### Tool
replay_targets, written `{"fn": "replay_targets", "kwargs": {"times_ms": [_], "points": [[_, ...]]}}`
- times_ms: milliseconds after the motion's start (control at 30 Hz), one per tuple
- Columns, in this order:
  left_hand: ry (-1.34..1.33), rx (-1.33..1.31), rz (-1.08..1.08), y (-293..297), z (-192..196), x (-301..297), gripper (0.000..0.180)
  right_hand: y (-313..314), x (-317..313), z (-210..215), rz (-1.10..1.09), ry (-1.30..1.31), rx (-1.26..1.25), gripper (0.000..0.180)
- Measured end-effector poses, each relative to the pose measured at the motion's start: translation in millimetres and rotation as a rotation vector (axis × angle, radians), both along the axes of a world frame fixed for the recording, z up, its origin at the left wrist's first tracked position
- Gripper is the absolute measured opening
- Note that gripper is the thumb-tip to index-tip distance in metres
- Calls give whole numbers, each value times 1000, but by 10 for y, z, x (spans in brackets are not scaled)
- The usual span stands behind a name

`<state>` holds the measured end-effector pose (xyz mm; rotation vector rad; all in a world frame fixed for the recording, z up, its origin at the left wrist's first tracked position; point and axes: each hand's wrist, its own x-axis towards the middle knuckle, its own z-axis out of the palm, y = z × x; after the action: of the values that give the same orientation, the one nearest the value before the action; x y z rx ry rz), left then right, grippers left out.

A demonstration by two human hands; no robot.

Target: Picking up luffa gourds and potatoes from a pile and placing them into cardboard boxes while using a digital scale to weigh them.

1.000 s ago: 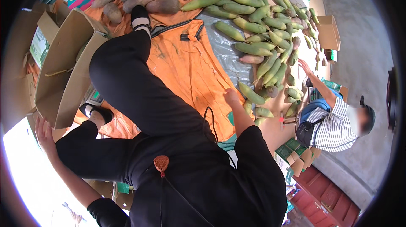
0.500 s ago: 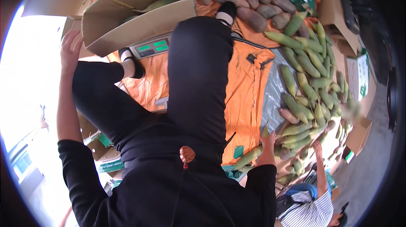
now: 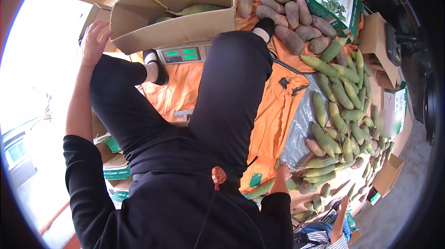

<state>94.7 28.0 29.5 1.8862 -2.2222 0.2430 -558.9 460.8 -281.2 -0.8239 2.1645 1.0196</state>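
Note:
My left hand [image 3: 95, 44] is held out with its fingers spread, beside the left end of an open cardboard box [image 3: 171, 31]. A green radish [image 3: 197, 9] with a long thin root lies in that box, and part of another shows next to it. The box rests on a scale [image 3: 181, 54] with a lit green display. Low on the right, my right hand [image 3: 282, 174] is closed around a green radish [image 3: 277, 163], whose tip shows above the fingers. Another green radish [image 3: 262, 188] lies by my right forearm.
A long heap of green radishes [image 3: 343, 96] covers the right side. Reddish-brown roots [image 3: 289, 38] lie beyond my right foot. Printed boxes [image 3: 331, 3] stand at the back right. Under me is an orange sheet [image 3: 262, 124]. Another person's arm [image 3: 340, 219] reaches in at lower right.
My view has shifted, so the box and scale sit lower and further right. My right hand has come nearer my body with the radish. The other person's arm appears lower.

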Motion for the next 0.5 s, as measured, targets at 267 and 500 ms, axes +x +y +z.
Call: {"fn": "replay_targets", "kwargs": {"times_ms": [267, 500], "points": [[-35, 39, -19, 0, 74, -9, 30, -203, -150, 324, -331, 60, -293, 47], [43, 182, -88, 3, 43, 2, 16, -324, -413, 319, -398, -94, -858, 61]]}}
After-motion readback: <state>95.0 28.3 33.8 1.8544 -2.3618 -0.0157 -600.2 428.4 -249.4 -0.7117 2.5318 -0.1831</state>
